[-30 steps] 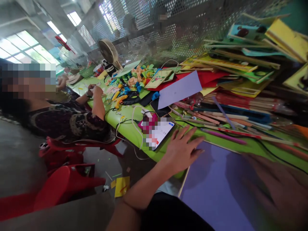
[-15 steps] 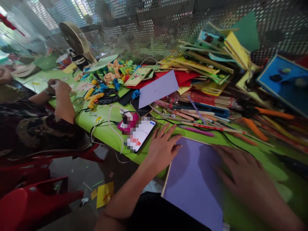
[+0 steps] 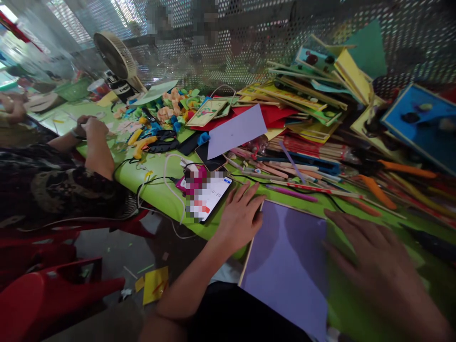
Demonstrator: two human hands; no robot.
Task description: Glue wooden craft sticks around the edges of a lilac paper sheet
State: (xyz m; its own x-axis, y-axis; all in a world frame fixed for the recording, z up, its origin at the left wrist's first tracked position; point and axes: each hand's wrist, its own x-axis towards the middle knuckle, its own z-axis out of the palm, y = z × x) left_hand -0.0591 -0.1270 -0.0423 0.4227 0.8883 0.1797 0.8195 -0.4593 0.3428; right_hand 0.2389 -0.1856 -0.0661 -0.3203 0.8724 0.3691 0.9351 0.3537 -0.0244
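A purple sheet on a thin board (image 3: 288, 259) lies at the near edge of the green table (image 3: 156, 190). My left hand (image 3: 240, 216) rests flat with fingers spread on the table at the board's left edge. My right hand (image 3: 377, 266) lies open and slightly blurred at the sheet's right edge, fingers stretched toward it. A phone (image 3: 210, 197) with a lit screen sits just left of my left hand.
Another person (image 3: 53, 180) sits at the left, hands on the table. Foam scraps, scissors (image 3: 162, 142), a loose purple sheet (image 3: 237, 130), sticks, pliers and stacked craft boards (image 3: 320, 99) crowd the table's far side. A fan (image 3: 116, 57) stands by the mesh wall. Red chairs (image 3: 42, 294) stand at left.
The view swung right from the seated person, then steadied. My right hand came out of a blur and settled flat at the sheet's right edge. My left hand stayed at the board's left edge.
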